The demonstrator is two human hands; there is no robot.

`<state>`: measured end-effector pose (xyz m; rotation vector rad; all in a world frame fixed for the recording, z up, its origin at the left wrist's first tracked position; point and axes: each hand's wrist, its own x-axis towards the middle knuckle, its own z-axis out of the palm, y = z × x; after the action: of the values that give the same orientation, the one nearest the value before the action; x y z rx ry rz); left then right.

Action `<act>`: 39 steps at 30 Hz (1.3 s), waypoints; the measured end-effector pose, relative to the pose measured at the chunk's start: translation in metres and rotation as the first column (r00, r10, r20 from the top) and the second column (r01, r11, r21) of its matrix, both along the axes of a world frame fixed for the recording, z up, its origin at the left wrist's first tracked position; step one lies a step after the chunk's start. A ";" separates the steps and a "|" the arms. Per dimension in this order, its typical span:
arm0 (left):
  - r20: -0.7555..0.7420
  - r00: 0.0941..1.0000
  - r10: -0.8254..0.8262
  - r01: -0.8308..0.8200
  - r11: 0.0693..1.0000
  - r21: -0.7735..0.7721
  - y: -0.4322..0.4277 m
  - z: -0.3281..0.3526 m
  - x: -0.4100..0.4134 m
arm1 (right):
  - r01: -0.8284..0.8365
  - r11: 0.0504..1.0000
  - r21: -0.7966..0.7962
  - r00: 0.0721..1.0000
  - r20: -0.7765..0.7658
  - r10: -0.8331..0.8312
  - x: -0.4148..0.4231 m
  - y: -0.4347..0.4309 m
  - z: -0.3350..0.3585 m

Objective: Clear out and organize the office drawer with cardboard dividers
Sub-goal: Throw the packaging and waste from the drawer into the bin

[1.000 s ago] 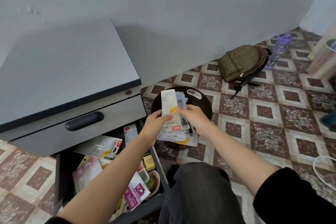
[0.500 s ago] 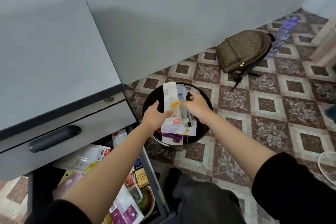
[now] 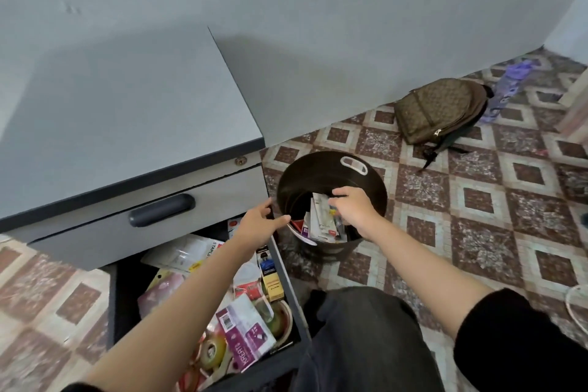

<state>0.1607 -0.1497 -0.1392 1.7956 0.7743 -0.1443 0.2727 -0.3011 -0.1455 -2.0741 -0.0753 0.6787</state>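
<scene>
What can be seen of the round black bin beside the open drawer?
The bin is round, black and smooth, with one oval handle slot cut near its far rim. It stands upright on the tiled floor, just right of the open drawer. Its mouth is open, with no lid. Paper and plastic packets stand inside it, reaching almost to the rim. The right hand is over the mouth, fingers curled on the packets. The left hand is open at the near left rim; contact cannot be judged.

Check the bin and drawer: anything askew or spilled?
The packets stand on end in the black bin, one white piece curling over its near rim. The open drawer is a loose jumble of overlapping packs.
</scene>
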 end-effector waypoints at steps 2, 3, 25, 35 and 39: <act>0.011 1.000 0.010 -0.010 1.000 0.015 0.004 0.009 -0.021 | -0.038 0.999 0.037 0.999 0.011 0.038 -0.017 0.008 0.011; 0.011 1.000 0.027 -0.027 0.999 0.026 0.007 0.013 -0.035 | -0.062 0.996 0.060 0.998 0.009 0.061 -0.029 0.013 0.017; -0.185 0.940 0.287 -0.291 0.957 0.007 0.064 -0.039 -0.229 | -0.383 0.894 -0.232 0.918 0.008 0.396 -0.173 0.084 -0.045; -0.260 0.931 0.258 -0.285 0.956 -0.071 0.063 -0.079 -0.210 | -0.507 0.645 -0.572 0.734 0.105 0.670 -0.172 0.099 -0.084; -0.243 0.927 0.285 -0.314 0.945 -0.092 0.053 -0.090 -0.195 | -0.477 0.652 -0.590 0.783 0.051 0.620 -0.173 0.106 -0.099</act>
<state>-0.0346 -0.0965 -0.2287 1.5329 1.1688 -0.1947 0.0994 -0.1953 -0.2440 -2.7281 -0.7841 0.8698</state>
